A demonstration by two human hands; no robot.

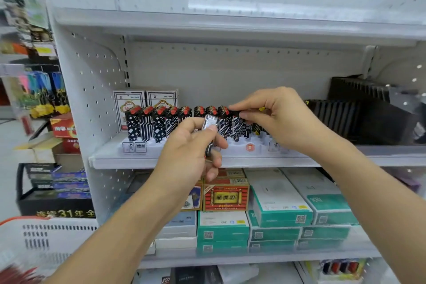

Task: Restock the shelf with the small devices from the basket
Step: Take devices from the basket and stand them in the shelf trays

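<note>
Two white card boxes point(145, 105) with red and gold print stand at the far left of the middle tier; to the far right sits a black ribbed tray point(359, 110), tilted. On the tier below lie stacked green and white cartons point(280, 208), with a red and gold box point(226, 196) just left of them and pale boxes point(178, 228) further left; at the left, beyond the white perforated side panel point(92, 80), a black display box point(55, 191) with blue packs sits low; a red carton point(65, 132) and an open cardboard box point(39, 146) stand above it.
</note>
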